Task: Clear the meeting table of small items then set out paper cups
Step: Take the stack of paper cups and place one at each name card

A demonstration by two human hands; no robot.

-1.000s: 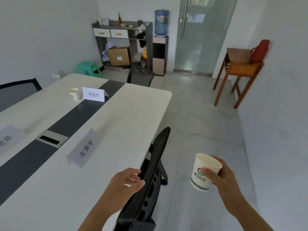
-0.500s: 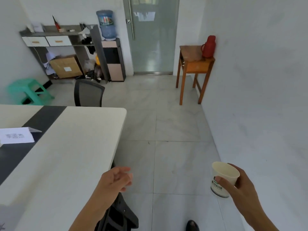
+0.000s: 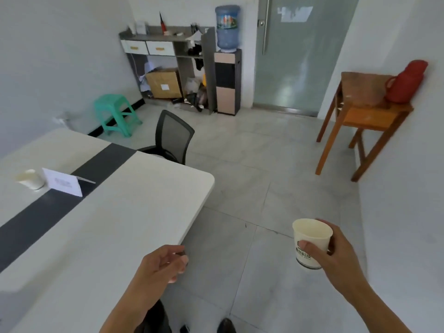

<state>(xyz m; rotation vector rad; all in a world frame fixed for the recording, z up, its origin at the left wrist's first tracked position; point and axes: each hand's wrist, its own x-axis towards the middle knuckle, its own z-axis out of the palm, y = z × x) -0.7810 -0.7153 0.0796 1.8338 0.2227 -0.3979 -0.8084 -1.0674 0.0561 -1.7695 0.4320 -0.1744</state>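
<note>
My right hand holds a white paper cup with a green logo, upright, out over the floor to the right of the meeting table. My left hand hovers at the table's near right edge, fingers loosely curled and empty. A second paper cup stands on the table at the far left, beside a white folded name card that sits on the table's dark centre strip.
A black mesh chair stands at the table's far end and a green plastic stool behind it. A water dispenser and shelf unit line the back wall. A wooden side table with a red thermos stands right.
The view has swung back left and the table's far cup has come into sight again. My right hand has lifted the cup a little; the chair by my left hand has dropped out of view.
</note>
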